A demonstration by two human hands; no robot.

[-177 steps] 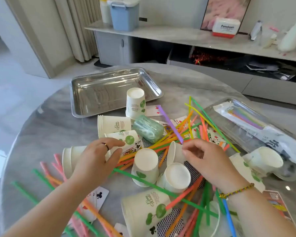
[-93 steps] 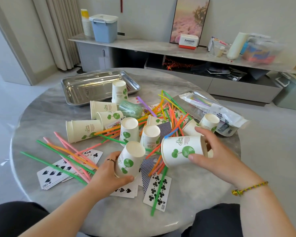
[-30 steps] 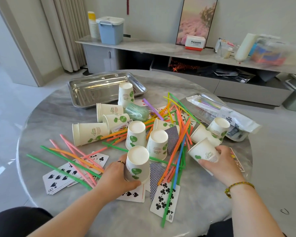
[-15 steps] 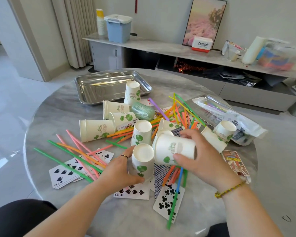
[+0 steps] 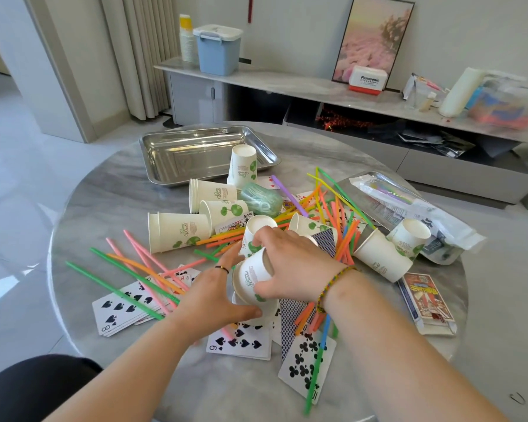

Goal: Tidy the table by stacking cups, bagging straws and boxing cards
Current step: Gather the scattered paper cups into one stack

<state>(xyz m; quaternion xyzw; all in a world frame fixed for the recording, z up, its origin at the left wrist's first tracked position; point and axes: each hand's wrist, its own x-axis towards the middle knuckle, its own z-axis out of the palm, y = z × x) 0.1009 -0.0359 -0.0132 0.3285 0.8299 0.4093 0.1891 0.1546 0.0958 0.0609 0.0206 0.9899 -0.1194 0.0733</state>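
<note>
Right hand (image 5: 296, 269) fingers (image 5: 264, 289) wrapped over a paper cup (image 5: 252, 278), tilted, mouth facing down-left. Left hand (image 5: 217, 300) fingers (image 5: 250, 313) closed on the cup under it (image 5: 267, 313), mostly hidden. Both sit over the face-up cards (image 5: 241, 342), just nearer the camera than the straw pile (image 5: 333, 214). Beyond the pile: steel tray (image 5: 171, 156), nothing inside; one inverted cup (image 5: 244, 166) at its near edge. Left of the pile, three cups (image 5: 180, 231) lie on their sides, mouths left. Right of the pile: straw bag (image 5: 409, 205) with a few straws in, card box (image 5: 424, 300) lying flat on the table (image 5: 104, 190).
</note>
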